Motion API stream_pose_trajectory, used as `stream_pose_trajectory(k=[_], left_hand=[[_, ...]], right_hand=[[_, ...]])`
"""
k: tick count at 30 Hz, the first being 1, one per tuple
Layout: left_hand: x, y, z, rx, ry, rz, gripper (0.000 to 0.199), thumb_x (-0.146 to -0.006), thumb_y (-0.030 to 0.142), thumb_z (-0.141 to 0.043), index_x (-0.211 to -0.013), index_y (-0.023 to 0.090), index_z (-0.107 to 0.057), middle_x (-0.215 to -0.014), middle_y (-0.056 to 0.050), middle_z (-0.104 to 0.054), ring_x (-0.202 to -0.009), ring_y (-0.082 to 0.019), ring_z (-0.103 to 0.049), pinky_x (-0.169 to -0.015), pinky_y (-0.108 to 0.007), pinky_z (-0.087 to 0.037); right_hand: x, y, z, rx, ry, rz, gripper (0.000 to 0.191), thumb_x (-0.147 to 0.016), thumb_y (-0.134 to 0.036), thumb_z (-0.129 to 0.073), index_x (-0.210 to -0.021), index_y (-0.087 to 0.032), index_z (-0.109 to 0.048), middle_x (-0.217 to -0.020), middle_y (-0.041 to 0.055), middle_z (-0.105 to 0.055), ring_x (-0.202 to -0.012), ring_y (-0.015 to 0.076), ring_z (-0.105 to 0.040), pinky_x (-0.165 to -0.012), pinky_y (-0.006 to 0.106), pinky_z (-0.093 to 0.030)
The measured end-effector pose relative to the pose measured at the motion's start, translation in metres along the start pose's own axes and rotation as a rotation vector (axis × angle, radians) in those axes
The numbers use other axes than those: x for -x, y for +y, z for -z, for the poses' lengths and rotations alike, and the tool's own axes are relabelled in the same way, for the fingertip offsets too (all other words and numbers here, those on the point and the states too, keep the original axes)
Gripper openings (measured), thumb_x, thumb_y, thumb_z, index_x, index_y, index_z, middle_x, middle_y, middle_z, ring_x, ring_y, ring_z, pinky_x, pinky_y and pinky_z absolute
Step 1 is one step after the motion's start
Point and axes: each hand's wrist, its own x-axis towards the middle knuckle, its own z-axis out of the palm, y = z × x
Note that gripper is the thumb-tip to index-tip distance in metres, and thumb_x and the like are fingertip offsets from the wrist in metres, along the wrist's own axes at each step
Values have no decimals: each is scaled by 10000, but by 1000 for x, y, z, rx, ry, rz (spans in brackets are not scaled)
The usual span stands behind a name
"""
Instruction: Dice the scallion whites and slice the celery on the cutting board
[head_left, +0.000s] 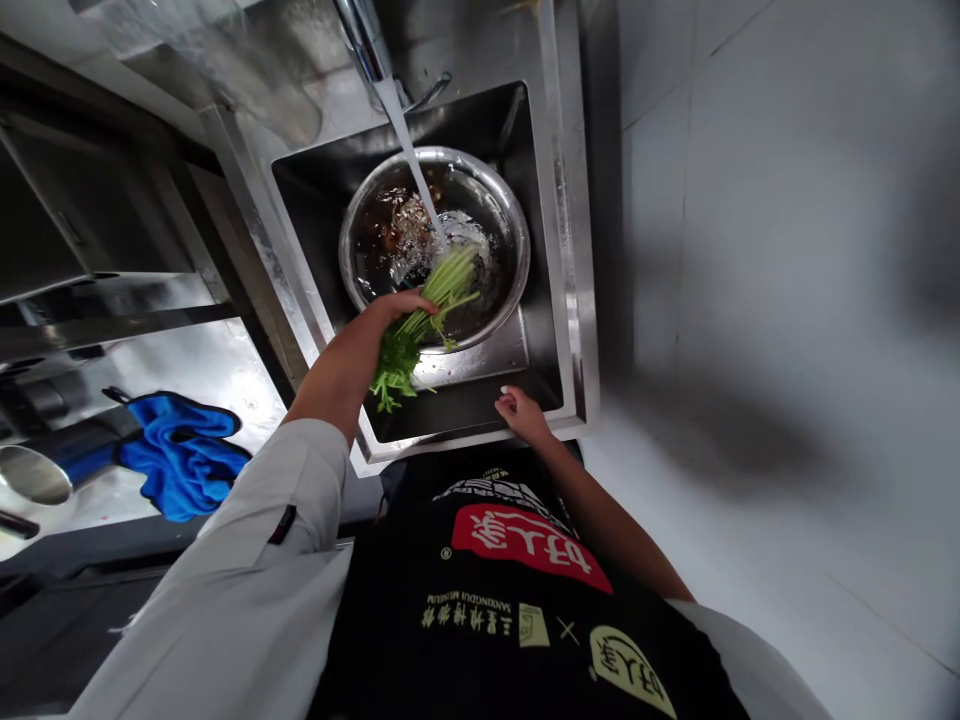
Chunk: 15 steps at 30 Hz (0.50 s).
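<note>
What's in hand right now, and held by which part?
Left hand: leafy greens, by the stems near the leaves. Right hand: curled, can't tell if holding anything.

Left fingers closed, right fingers curled

water stream blocking bowl ctr, gap btwn bowl & sink front

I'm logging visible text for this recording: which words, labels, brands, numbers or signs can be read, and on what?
"好人家", "®": apron, on and beside its red label
"三星堆博物馆": apron
"SANXINGDUI MUSEUM": apron
"×": apron
"好人家": apron's pale badge
Print above the red label: too foreshortened to read.
Sleeve tag: too small.
</note>
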Motion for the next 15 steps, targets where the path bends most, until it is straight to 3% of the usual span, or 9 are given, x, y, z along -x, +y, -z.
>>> stream_pose_trajectory(k=[2,5,7,8,10,12,15], left_hand=[[1,6,-1,22,-38,-12,826,-700,374,-955,-1451,225,-644,-1235,-125,-783,-1151,-355,-732,-947,-441,-598],[0,13,-21,-151,282,-15,1088,-707,416,-965,-1626,161,-444,-1511,-214,-626,-1350,-382,-622,-1070,-434,-534],[-2,13,-44,-312,483,-15,1275,-709,481,-970,-1711,127,-265,-1682,-285,-408,-1460,-445,-518,-1153,-475,-465],[-2,11,-55,-385,526,-17,1347,-702,499,-974,-1736,134,-192,-1733,-302,-305,-1486,-477,-479,-1176,-505,-439],[-6,6,-73,-487,511,-14,1415,-682,442,-993,-1757,155,-120,-1752,-317,-242,-1481,-512,-471,-1182,-555,-424],[-12,3,-76,-511,437,7,1373,-671,290,-991,-1753,139,-159,-1681,-327,-380,-1438,-507,-519,-1167,-570,-437],[-21,2,-50,-458,336,30,1092,-657,174,-962,-1624,88,-462,-1468,-269,-638,-1362,-464,-595,-1154,-519,-456]], right_hand=[[-2,-1,0,-1,-10,1,395,-964,-305,-704,-1344,-201,-676,-1156,100,-806,-1097,239,-783,-1052,407,-584],[-3,-2,1,-2,-18,3,390,-969,-300,-693,-1344,-198,-672,-1152,97,-807,-1096,232,-782,-1051,400,-583],[-3,-3,1,9,-19,5,393,-968,-298,-693,-1344,-191,-671,-1146,99,-808,-1095,232,-781,-1057,401,-579],[-3,-3,0,17,-19,6,395,-965,-298,-697,-1343,-185,-672,-1144,101,-809,-1098,234,-780,-1060,401,-576],[-4,-3,0,32,-24,10,396,-961,-295,-706,-1338,-180,-675,-1142,106,-809,-1102,238,-778,-1063,404,-574],[-4,-4,0,40,-33,11,391,-958,-295,-710,-1333,-187,-679,-1140,102,-811,-1097,239,-780,-1060,410,-575],[-4,-4,2,33,-39,18,390,-958,-298,-710,-1335,-200,-681,-1138,95,-812,-1085,235,-784,-1052,412,-580]])
